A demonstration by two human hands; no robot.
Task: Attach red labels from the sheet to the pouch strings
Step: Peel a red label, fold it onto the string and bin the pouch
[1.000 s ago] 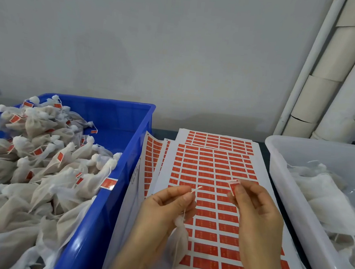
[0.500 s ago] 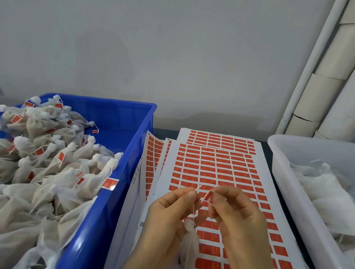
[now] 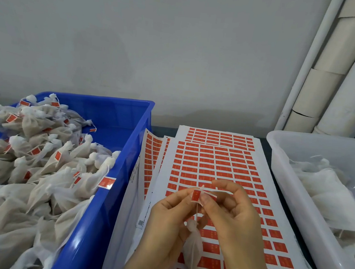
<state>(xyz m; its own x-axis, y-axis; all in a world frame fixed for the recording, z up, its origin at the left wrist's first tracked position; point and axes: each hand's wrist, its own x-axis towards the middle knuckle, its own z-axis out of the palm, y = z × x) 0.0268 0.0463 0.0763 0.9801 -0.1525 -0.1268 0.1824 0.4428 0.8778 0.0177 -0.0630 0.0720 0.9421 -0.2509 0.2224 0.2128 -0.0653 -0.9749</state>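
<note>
Closing in since a second ago, the hands now meet over the label sheet (image 3: 212,165). Labelled pouches (image 3: 40,165) fill the blue crate (image 3: 112,203) at nine o'clock. Left hand (image 3: 164,223) pinches the string (image 3: 197,211), running twelve to six, pouch (image 3: 192,247) dangling below. Red label (image 3: 196,195) touches the string's top; right hand (image 3: 235,221), at its three o'clock, pinches the label's free half, likely folding it leftward.
</note>
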